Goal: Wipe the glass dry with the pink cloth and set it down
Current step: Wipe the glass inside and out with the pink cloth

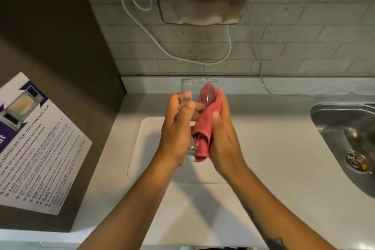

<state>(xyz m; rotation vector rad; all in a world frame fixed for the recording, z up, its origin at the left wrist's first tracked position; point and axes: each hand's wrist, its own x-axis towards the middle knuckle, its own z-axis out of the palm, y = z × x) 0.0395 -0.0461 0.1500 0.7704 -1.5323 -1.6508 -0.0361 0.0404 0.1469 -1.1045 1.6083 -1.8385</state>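
While both hands are meeting over the table (263,148), the glass (192,91) is being held up in the air between them, not resting on anything. Head view only. The left hand (176,128) is gripping the glass from its left side, fingers curled round the wall, thumb lying across the front. The right hand (221,128) is pressing the cloth (203,128) flat against the right side of the glass, fingers straight and together, thumb pinning the fabric. The cloth is bunching along the glass wall and hanging a little below its base. The glass's long axis is running away from the person, rim at the far end, base near the wrists; it is tilting forward. Both hands are touching it, so neither is nearer; the left one is carrying it, the right is doing the wiping. Both forearms are reaching forward and converging. A white tray (142,148) is lying on the table directly under the hands; likely the set-down spot. A sink (334,126) is sitting well to the right. Wiping looks mid-way; set-down not yet done. Risk: wet glass could slip in the one-hand grip.
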